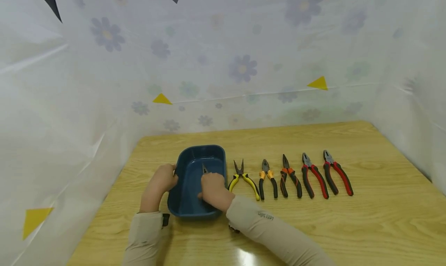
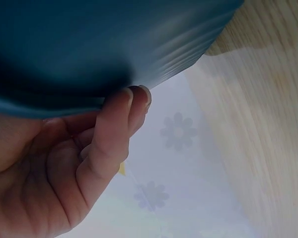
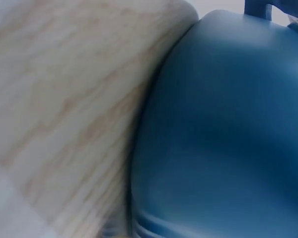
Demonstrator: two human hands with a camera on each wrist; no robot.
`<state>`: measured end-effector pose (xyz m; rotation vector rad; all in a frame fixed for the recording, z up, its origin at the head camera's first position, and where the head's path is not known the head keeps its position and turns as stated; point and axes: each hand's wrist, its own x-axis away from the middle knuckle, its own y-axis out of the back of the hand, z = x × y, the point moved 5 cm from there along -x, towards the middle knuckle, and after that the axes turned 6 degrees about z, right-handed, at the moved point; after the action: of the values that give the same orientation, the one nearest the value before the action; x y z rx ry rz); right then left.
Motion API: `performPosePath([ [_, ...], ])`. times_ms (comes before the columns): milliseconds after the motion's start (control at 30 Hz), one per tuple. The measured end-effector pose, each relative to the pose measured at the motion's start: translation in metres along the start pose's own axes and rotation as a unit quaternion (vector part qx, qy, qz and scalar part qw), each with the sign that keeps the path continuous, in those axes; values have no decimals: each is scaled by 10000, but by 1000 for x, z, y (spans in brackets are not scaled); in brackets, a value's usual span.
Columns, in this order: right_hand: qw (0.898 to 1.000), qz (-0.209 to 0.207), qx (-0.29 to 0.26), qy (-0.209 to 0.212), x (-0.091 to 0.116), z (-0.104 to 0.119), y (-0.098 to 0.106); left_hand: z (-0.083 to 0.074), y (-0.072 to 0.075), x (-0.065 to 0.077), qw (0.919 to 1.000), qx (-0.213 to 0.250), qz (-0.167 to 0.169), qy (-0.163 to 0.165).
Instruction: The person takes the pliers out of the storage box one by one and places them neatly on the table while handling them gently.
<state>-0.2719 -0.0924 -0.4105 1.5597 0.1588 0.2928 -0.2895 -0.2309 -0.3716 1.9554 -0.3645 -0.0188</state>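
A dark blue rectangular tray [image 1: 189, 184] sits on the left part of the wooden table. My left hand [image 1: 162, 181] holds its left side; in the left wrist view the fingers [image 2: 111, 131] curl up against the tray's rim [image 2: 64, 105]. Over the inside of the tray is my right hand [image 1: 214, 188], in a fist around a pair of pliers [image 1: 204, 168]. Only the grey pointed nose pokes out past the knuckles; the handles are hidden by the hand. The right wrist view is filled by the tray's blue wall [image 3: 223, 124] and blurred wood, with no fingers showing.
Right of the tray, pliers lie in a row: yellow-and-black long-nose pliers [image 1: 239, 174] with spread jaws, a pair with orange-and-black handles [image 1: 265, 166], darker orange ones [image 1: 285, 163], then two red-and-black pairs [image 1: 306, 161]. Flower-patterned sheeting [image 1: 209, 64] encloses the table [image 1: 348, 223].
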Motion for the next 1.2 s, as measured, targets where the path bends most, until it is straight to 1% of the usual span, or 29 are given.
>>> performPosePath([
  [100, 9985, 208, -506, 61, -1, -2, 0, 0, 0, 0, 10000, -35, -2, 49],
  [167, 9953, 363, -892, 94, -2, -3, 0, 0, 0, 0, 10000, -69, -3, 70],
  [267, 9893, 488, -1370, 92, -1, -3, 1, -1, 1, 0, 9999, -109, -27, 60],
  [400, 9818, 469, -1834, 125, 4, -4, 1, -2, 0, 0, 9999, -4, 85, 134],
  [500, 9730, 384, -2267, 210, 9, -5, 2, -2, -1, 0, 9997, 73, 138, 181],
  [600, 9630, 292, -2657, 353, 13, -8, 5, -1, -1, 0, 9998, 57, 112, 183],
  [733, 9532, 124, -2976, 529, 19, -12, 10, -1, -1, 0, 9997, 35, 90, 212],
  [900, 9438, -40, -3270, 487, 23, -20, 16, -1, -2, 0, 9995, 114, 157, 258],
  [1033, 9360, -17, -3481, 517, 28, -25, 21, 0, -3, 0, 9994, 130, 197, 272],
  [1200, 9245, 47, -3758, 634, 32, -30, 31, 0, -2, -1, 9995, 66, 147, 284],
])
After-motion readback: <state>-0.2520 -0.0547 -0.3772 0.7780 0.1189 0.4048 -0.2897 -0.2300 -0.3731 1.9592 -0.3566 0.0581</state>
